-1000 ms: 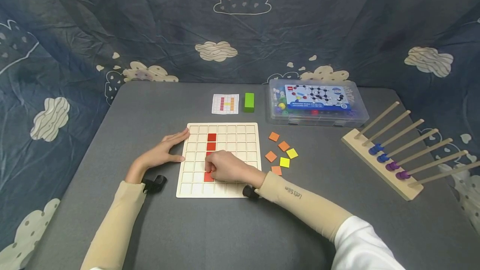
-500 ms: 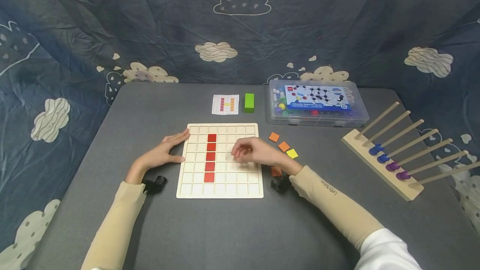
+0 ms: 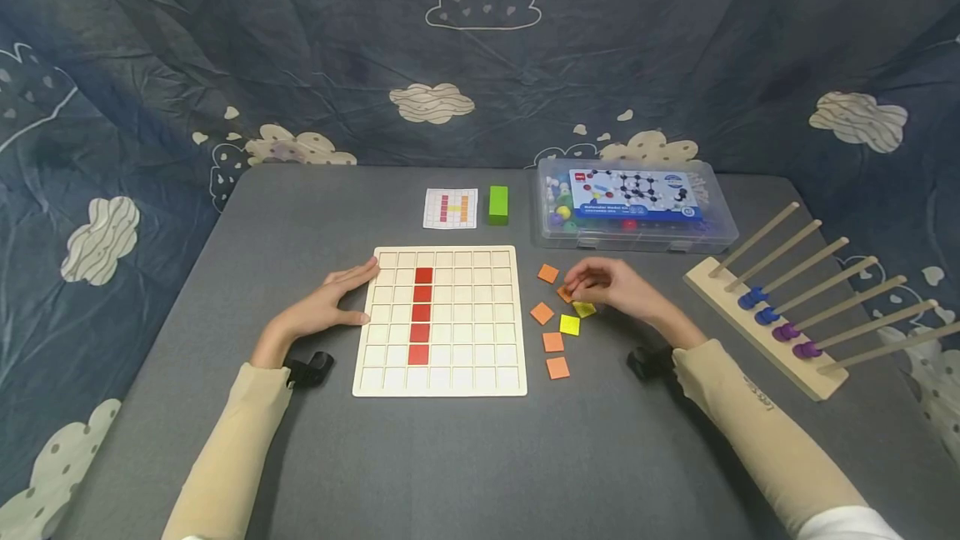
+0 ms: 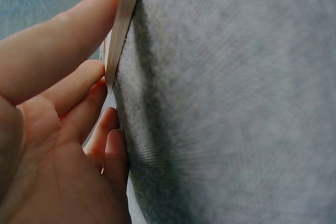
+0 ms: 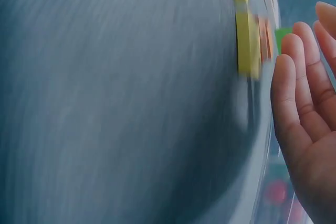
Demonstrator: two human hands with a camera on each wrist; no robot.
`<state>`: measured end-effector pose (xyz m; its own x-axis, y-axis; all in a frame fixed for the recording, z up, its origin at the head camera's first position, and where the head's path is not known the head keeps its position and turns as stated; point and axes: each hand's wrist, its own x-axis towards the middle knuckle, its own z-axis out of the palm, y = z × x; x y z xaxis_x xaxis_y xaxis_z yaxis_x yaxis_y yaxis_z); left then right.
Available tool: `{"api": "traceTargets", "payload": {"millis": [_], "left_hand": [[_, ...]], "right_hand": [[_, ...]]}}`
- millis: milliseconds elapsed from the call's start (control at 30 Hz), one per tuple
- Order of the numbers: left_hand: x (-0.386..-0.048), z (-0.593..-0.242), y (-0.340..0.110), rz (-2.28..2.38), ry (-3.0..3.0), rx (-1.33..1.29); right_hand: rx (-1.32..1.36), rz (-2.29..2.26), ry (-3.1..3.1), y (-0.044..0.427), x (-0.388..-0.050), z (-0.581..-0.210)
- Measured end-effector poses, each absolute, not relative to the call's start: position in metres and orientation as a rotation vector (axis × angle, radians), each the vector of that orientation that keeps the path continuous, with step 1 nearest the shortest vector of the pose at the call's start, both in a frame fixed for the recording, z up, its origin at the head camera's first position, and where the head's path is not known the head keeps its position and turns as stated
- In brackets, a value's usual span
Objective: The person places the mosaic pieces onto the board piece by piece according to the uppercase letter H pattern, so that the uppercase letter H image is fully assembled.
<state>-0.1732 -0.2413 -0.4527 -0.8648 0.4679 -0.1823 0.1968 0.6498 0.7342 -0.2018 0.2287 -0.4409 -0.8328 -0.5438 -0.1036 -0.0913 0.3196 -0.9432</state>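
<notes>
In the head view a pale wooden grid board (image 3: 480,357) holds a column of several red tiles (image 3: 421,312). My left hand (image 3: 321,304) rests against its left edge, thumb and fingers spread; the left wrist view shows the fingertips touching the board's side (image 4: 123,30). My right hand (image 3: 611,286) hovers over the loose tiles right of the board, fingers slightly bent, over an orange tile (image 3: 564,294) and a yellow tile (image 3: 584,309). Another yellow tile (image 3: 570,325) and several orange tiles (image 3: 552,342) lie nearby. In the right wrist view the right hand (image 5: 310,108) holds nothing visible.
Behind the board lie a printed pattern card (image 3: 451,209) and a green block (image 3: 498,205). A clear plastic box (image 3: 637,233) of coloured pieces stands at the back right. At the far right is a wooden peg rack (image 3: 765,329) with blue and purple beads.
My right hand has moved right from the red column, across the board, to the loose tiles, uncovering the whole column. My left hand has stayed at the board's edge.
</notes>
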Motion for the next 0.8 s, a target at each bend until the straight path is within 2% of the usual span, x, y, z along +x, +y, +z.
{"api": "traceTargets", "payload": {"millis": [267, 400, 800], "left_hand": [[-0.174, -0.453, -0.243, 1.073, 2.5, 0.544], [-0.174, -0.452, -0.243, 1.072, 2.502, 0.548], [-0.172, -0.451, -0.241, 1.068, 2.5, 0.533]], "right_hand": [[-0.454, -1.538, 2.265, 0.259, -0.198, -0.44], [-0.418, -1.537, 2.26, 0.261, -0.195, -0.439], [-0.531, -1.402, 2.341, 0.251, -0.191, -0.445]]}}
